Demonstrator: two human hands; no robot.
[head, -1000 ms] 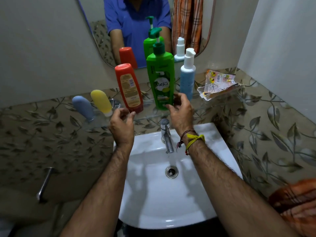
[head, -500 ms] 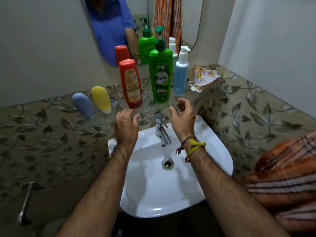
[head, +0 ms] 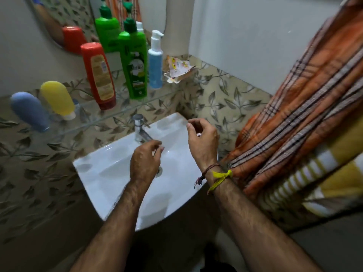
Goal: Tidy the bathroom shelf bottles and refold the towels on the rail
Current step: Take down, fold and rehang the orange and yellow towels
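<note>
On the glass shelf (head: 125, 112) stand a blue tube (head: 29, 110), a yellow tube (head: 58, 100), a red bottle (head: 98, 75), a green pump bottle (head: 134, 63) and a light blue pump bottle (head: 155, 63), all upright in a row. An orange checked towel (head: 306, 99) hangs at the right, over a yellow and white striped towel (head: 322, 173). My left hand (head: 145, 161) hovers over the basin with loosely curled fingers, holding nothing. My right hand (head: 202, 140) is beside the orange towel, fingers loosely curled, empty.
A white washbasin (head: 110, 169) with a chrome tap (head: 139, 128) sits below the shelf. Crumpled sachets (head: 177, 70) lie at the shelf's right end. A mirror (head: 82, 18) hangs above the bottles. Leaf-patterned tiles cover the wall.
Both hands have drawn back from the bottles and down over the basin. The view has turned right, bringing the hanging towels into sight.
</note>
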